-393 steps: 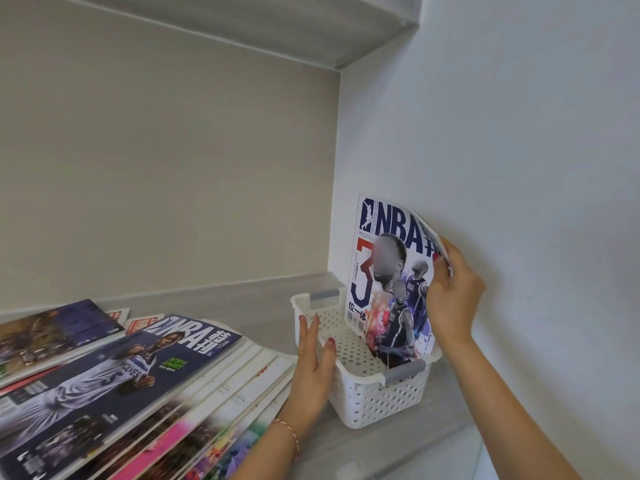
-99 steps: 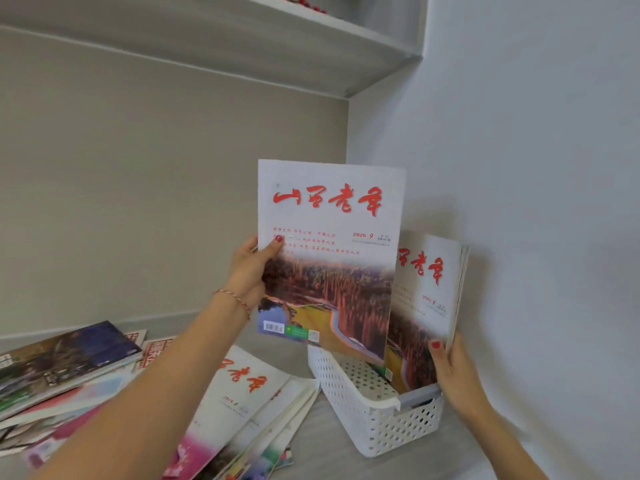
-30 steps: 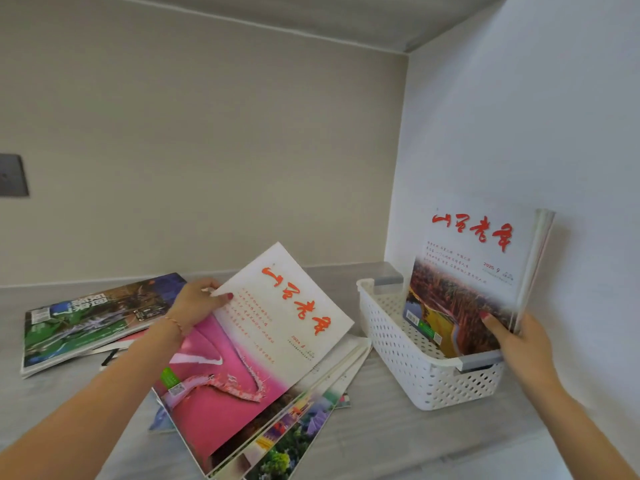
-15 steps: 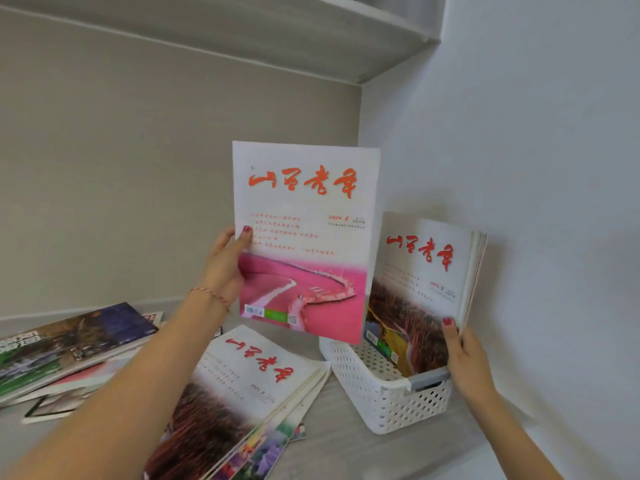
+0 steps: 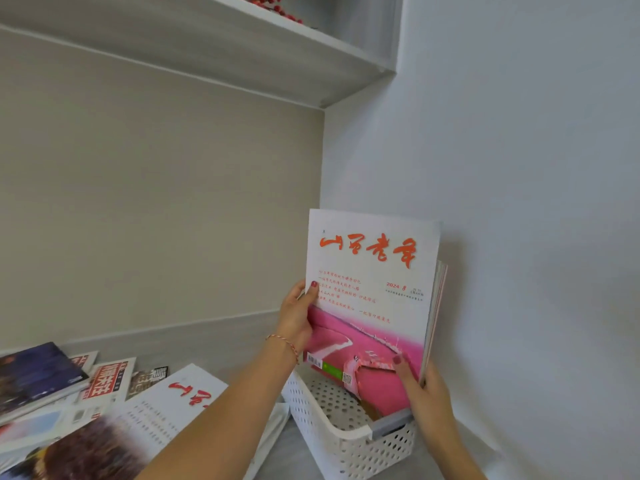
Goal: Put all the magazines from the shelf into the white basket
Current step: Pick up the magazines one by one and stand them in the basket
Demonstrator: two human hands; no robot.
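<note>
A white perforated basket (image 5: 329,441) stands on the grey shelf (image 5: 221,344) against the right wall. A pink-and-white magazine (image 5: 374,306) stands upright in it, in front of several other upright magazines whose page edges (image 5: 437,306) show behind. My left hand (image 5: 296,318) grips the pink magazine's left edge. My right hand (image 5: 420,389) holds the lower right corner of the upright stack, thumb on the pink cover. More magazines lie fanned on the shelf at lower left, topmost a white one with red lettering (image 5: 162,410).
A dark blue magazine (image 5: 34,372) and a red-titled one (image 5: 107,379) lie at far left. An upper shelf (image 5: 242,46) with red berries (image 5: 273,5) hangs overhead. The white wall (image 5: 519,202) is right behind the basket.
My left hand has carried the pink magazine right and down, from mid-air into the basket in front of the stack. My right hand now pinches it together with the stack.
</note>
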